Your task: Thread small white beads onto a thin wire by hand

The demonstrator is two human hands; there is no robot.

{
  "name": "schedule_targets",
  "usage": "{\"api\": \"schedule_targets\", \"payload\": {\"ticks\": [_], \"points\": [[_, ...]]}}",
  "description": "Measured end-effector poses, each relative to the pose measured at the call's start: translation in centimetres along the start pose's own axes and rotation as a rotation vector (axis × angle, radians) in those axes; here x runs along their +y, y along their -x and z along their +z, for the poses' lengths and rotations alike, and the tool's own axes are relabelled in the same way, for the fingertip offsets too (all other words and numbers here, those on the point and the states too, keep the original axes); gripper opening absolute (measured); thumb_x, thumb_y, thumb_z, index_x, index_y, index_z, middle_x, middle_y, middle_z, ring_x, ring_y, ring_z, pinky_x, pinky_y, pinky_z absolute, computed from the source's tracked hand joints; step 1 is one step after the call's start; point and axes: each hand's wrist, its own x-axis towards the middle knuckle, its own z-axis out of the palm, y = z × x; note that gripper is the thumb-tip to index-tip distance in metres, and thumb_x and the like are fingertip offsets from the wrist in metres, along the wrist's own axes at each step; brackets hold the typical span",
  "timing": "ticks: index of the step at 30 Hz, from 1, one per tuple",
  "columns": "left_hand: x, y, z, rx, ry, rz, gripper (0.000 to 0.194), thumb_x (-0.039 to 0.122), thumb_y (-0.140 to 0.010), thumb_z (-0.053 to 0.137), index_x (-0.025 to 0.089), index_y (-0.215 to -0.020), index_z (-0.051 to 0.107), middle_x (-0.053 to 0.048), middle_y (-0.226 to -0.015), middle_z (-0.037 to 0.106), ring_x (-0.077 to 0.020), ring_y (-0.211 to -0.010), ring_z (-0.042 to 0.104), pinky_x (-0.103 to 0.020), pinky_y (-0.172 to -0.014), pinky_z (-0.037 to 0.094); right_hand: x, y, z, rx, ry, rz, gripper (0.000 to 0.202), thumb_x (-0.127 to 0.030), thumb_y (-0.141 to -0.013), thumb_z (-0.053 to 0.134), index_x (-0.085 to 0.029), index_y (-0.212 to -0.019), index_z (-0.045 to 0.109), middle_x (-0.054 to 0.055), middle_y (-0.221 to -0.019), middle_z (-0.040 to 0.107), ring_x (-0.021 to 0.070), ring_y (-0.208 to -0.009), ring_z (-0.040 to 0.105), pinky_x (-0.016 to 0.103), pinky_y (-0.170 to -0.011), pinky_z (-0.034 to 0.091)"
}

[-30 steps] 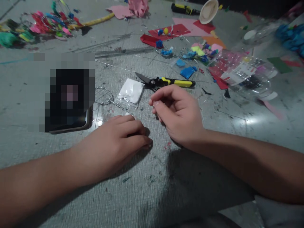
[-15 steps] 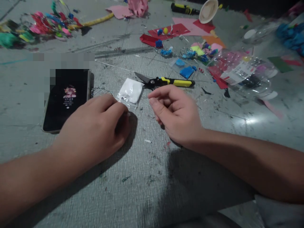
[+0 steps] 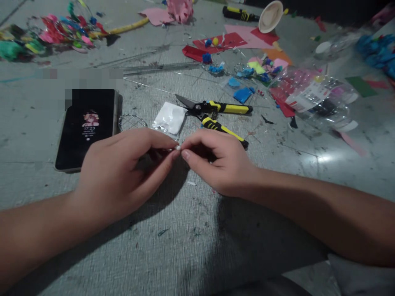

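Observation:
My left hand (image 3: 123, 168) is closed in a pinch, with a small white piece (image 3: 178, 147), like a bit of soft clay, at its fingertips. From the other side, the pinched thumb and forefinger of my right hand (image 3: 220, 162) meet the same piece. Just beyond the fingers lies a clear bag holding a flat white slab (image 3: 169, 117). Cutting pliers (image 3: 226, 107) with yellow and black handles rest spread apart behind my right hand, which covers part of one handle. A twisted wire ring (image 3: 132, 119) shows behind my left hand.
A phone (image 3: 89, 144) lies at the left. Thin wires (image 3: 160, 66) stretch across behind. A clear plastic package (image 3: 317, 96), blue clay (image 3: 243, 94), red paper (image 3: 222, 41) and a tipped paper cup (image 3: 270, 16) are scattered at the right. Colourful decorated wire (image 3: 68, 31) lies far left.
Both hands have come together, and the white piece now shows between their fingertips. My right hand has moved left and down, uncovering the pliers' lower handle. More of the wire ring is visible.

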Motion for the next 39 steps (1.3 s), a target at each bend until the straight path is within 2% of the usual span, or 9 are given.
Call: {"api": "schedule_targets", "payload": {"ticks": [8,12,16,21,23,26,30,34,39], "points": [[-0.3,0.1,0.1,-0.01,0.013,-0.028,0.017,0.033,-0.102,0.075,0.018,-0.11,0.079,-0.001,-0.092,0.084,-0.0148,-0.08,0.075,-0.024,-0.075,0.051,0.1,0.2,0.2,0.049,0.019,0.016,0.007,-0.021,-0.099,0.07,-0.016,-0.096,0.073,-0.001,-0.079,0.067,0.0115,-0.074,0.06,0.028,-0.073,0.049],[-0.7,0.1,0.3,0.005,0.043,0.06,0.009,0.021,-0.1,0.076,0.019,-0.109,0.08,0.0,-0.097,0.086,-0.0132,-0.086,0.08,-0.021,-0.08,0.055,-0.1,0.1,0.1,0.037,0.01,0.019,0.005,-0.016,-0.096,0.068,-0.015,-0.093,0.072,-0.002,-0.078,0.066,0.0105,-0.071,0.06,0.026,-0.07,0.048],[-0.9,0.1,0.3,-0.018,0.118,0.143,0.014,0.008,-0.098,0.074,0.018,-0.106,0.079,0.0,-0.102,0.086,-0.0098,-0.091,0.08,-0.016,-0.087,0.057,-0.4,-0.1,-0.1,-0.023,-0.005,0.02,0.007,-0.011,-0.091,0.065,-0.015,-0.085,0.068,-0.003,-0.074,0.062,0.0089,-0.068,0.057,0.024,-0.066,0.046],[-0.4,-0.2,0.1,-0.108,0.205,0.181,0.006,0.011,-0.101,0.07,0.016,-0.103,0.073,-0.004,-0.095,0.084,-0.0122,-0.084,0.077,-0.021,-0.079,0.058,-0.8,-0.2,-0.5,-0.064,0.007,0.036,0.011,-0.009,-0.083,0.062,-0.018,-0.077,0.059,-0.004,-0.071,0.056,0.0088,-0.065,0.05,0.024,-0.062,0.039],[-0.2,-0.3,0.0,-0.117,0.227,0.175,0.003,0.015,-0.102,0.07,0.017,-0.103,0.072,-0.003,-0.094,0.082,-0.0136,-0.082,0.077,-0.024,-0.076,0.058,-0.9,-0.1,-0.6,-0.048,-0.027,0.08,0.016,-0.009,-0.086,0.057,-0.02,-0.075,0.053,-0.004,-0.07,0.052,0.0094,-0.064,0.046,0.026,-0.061,0.037],[-0.2,-0.2,0.0,-0.113,0.212,0.117,0.006,0.018,-0.1,0.07,0.02,-0.105,0.071,-0.002,-0.093,0.081,-0.0156,-0.08,0.076,-0.027,-0.077,0.059,-0.9,-0.1,-0.8,-0.025,-0.105,0.156,0.027,-0.015,-0.1,0.049,-0.022,-0.074,0.048,-0.004,-0.068,0.049,0.0108,-0.065,0.045,0.029,-0.063,0.038],[-0.4,-0.2,0.2,-0.111,0.224,0.072,0.015,0.02,-0.102,0.069,0.022,-0.115,0.073,-0.002,-0.099,0.082,-0.018,-0.083,0.076,-0.031,-0.08,0.061,-1.0,-0.2,-0.7,-0.042,-0.069,0.134,0.029,-0.023,-0.107,0.055,-0.02,-0.078,0.057,-0.004,-0.07,0.055,0.0101,-0.066,0.05,0.027,-0.063,0.04],[-0.5,-0.2,0.5,-0.081,0.248,0.012,0.012,0.022,-0.104,0.068,0.025,-0.113,0.075,-0.001,-0.098,0.082,-0.0178,-0.083,0.076,-0.032,-0.08,0.06,-0.9,-0.1,-0.2,0.007,-0.098,0.195,0.019,-0.027,-0.107,0.063,-0.018,-0.091,0.067,-0.002,-0.075,0.063,0.0097,-0.066,0.056,0.026,-0.06,0.043],[-0.5,-0.4,0.5,-0.076,0.232,-0.064,0.009,0.027,-0.105,0.069,0.027,-0.11,0.077,0.001,-0.098,0.084,-0.0184,-0.083,0.077,-0.032,-0.078,0.059,-0.6,0.2,0.2,0.058,-0.162,0.25,0.007,-0.025,-0.101,0.071,-0.019,-0.1,0.071,-0.001,-0.079,0.066,0.0098,-0.065,0.058,0.024,-0.055,0.043]]}}
